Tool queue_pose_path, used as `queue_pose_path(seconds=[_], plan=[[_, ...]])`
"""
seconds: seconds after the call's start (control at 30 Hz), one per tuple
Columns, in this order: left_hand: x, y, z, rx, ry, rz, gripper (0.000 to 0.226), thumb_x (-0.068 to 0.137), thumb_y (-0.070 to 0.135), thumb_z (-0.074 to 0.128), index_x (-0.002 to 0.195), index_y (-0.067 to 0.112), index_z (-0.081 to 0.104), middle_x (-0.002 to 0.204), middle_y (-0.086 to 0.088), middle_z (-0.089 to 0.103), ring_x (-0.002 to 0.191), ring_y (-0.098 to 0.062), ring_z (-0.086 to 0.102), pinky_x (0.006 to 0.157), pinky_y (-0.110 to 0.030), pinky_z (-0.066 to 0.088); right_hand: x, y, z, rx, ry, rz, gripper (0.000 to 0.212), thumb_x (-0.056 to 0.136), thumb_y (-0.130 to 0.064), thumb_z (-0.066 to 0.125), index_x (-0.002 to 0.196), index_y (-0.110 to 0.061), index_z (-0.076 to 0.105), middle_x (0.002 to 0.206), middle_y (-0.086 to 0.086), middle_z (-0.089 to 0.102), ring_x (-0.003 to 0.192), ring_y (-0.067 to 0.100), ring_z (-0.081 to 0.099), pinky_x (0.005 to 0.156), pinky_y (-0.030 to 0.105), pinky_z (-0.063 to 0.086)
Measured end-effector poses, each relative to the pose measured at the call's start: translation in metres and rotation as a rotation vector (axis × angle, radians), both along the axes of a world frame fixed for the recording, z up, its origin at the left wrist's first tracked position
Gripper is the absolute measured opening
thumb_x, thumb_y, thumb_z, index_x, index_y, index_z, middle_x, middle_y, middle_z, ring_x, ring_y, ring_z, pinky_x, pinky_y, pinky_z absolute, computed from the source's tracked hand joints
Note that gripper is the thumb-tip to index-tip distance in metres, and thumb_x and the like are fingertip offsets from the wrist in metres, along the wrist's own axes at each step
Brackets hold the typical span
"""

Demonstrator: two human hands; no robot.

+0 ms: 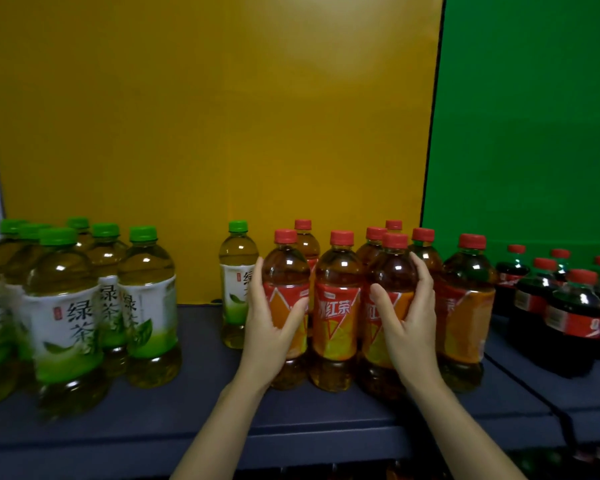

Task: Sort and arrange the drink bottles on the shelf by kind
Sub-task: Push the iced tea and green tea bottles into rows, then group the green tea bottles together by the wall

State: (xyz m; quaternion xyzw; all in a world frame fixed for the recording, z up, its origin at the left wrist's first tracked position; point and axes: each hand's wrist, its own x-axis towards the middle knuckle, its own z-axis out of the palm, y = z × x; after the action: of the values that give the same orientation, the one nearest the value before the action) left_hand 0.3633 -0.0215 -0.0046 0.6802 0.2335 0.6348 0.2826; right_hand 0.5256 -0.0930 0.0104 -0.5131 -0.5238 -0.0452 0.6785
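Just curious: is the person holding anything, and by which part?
Left hand grips the leftmost iced tea bottle, right hand the third iced tea bottle, both round the label.

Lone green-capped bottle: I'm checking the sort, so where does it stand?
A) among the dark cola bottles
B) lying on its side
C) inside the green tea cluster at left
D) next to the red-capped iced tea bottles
D: the lone green tea bottle stands upright beside the iced tea bottle in the left hand grip, apart from the green tea cluster.
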Motion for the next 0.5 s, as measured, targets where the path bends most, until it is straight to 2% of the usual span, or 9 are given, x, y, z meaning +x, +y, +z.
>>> queue_pose_path(seconds=[0.1, 0.17, 0.23, 0.27, 0.33, 0.37, 0.43, 0.5], plan=[[-0.005, 0.0, -0.001, -0.027, 0.048, -0.025, 0.083, 0.08, 0.042, 0.059, 0.143, 0.04, 0.005, 0.148, 0.009, 0.026, 0.132, 0.0, 0.033, 0.099, -0.011, 0.038, -0.002, -0.002, 0.0, -0.029, -0.007, 0.001, 0.069, 0.078, -0.059, 0.05, 0.137, -0.046, 0.015, 0.142, -0.012, 0.028, 0.133, 0.004, 0.023, 0.107, 0.031, 0.025], [-0.014, -0.004, -0.004, -0.035, 0.13, 0.001, 0.081, 0.082, 0.048, 0.057, 0.145, 0.038, 0.008, 0.15, 0.011, 0.024, 0.134, 0.001, 0.029, 0.103, -0.014, 0.033, -0.003, -0.006, -0.001, -0.063, -0.011, -0.03, 0.075, 0.079, -0.06, 0.047, 0.142, -0.041, 0.011, 0.149, -0.01, 0.021, 0.133, 0.0, 0.015, 0.108, 0.03, 0.02], [-0.031, -0.012, -0.009, 0.021, 0.197, 0.126, 0.069, 0.083, 0.054, 0.056, 0.142, 0.031, 0.028, 0.144, 0.01, 0.035, 0.132, -0.001, 0.033, 0.107, -0.022, 0.035, -0.009, -0.013, -0.003, -0.033, -0.036, -0.09, 0.077, 0.08, -0.06, 0.043, 0.145, -0.035, 0.01, 0.148, -0.018, 0.016, 0.133, -0.004, 0.01, 0.109, 0.026, 0.015], [-0.043, -0.017, -0.011, 0.077, 0.194, 0.214, 0.059, 0.083, 0.054, 0.054, 0.134, 0.028, 0.039, 0.136, 0.009, 0.043, 0.127, -0.001, 0.038, 0.105, -0.021, 0.036, -0.016, -0.018, -0.004, 0.021, -0.044, -0.115, 0.074, 0.082, -0.056, 0.044, 0.145, -0.034, 0.013, 0.144, -0.022, 0.016, 0.134, -0.005, 0.011, 0.109, 0.022, 0.014], [-0.071, -0.026, -0.017, 0.194, 0.138, 0.393, 0.04, 0.084, 0.044, 0.051, 0.119, 0.025, 0.05, 0.12, 0.006, 0.051, 0.117, -0.005, 0.045, 0.101, -0.014, 0.034, -0.035, -0.027, -0.004, 0.158, -0.064, -0.125, 0.059, 0.086, -0.043, 0.046, 0.14, -0.03, 0.026, 0.136, -0.022, 0.028, 0.132, -0.004, 0.023, 0.108, 0.015, 0.022], [-0.086, -0.03, -0.02, 0.226, 0.106, 0.477, 0.037, 0.084, 0.038, 0.05, 0.116, 0.021, 0.052, 0.117, 0.003, 0.051, 0.114, -0.006, 0.045, 0.1, -0.011, 0.032, -0.047, -0.031, -0.004, 0.209, -0.076, -0.098, 0.05, 0.087, -0.037, 0.047, 0.134, -0.028, 0.034, 0.13, -0.02, 0.036, 0.128, 0.0, 0.031, 0.106, 0.017, 0.027], [-0.113, -0.032, -0.025, 0.228, 0.041, 0.606, 0.039, 0.083, 0.032, 0.049, 0.117, 0.012, 0.052, 0.121, -0.001, 0.047, 0.118, -0.007, 0.039, 0.102, -0.008, 0.025, -0.074, -0.034, -0.003, 0.253, -0.095, 0.018, 0.032, 0.088, -0.027, 0.046, 0.12, -0.025, 0.048, 0.117, -0.017, 0.049, 0.117, 0.006, 0.047, 0.1, 0.024, 0.039], [-0.135, -0.028, -0.027, 0.169, -0.003, 0.645, 0.046, 0.083, 0.025, 0.052, 0.125, 0.008, 0.046, 0.132, -0.003, 0.04, 0.126, -0.009, 0.032, 0.106, -0.013, 0.022, -0.105, -0.03, -0.002, 0.215, -0.121, 0.151, 0.024, 0.088, -0.02, 0.045, 0.109, -0.028, 0.055, 0.107, -0.015, 0.057, 0.106, 0.008, 0.054, 0.091, 0.021, 0.043]])
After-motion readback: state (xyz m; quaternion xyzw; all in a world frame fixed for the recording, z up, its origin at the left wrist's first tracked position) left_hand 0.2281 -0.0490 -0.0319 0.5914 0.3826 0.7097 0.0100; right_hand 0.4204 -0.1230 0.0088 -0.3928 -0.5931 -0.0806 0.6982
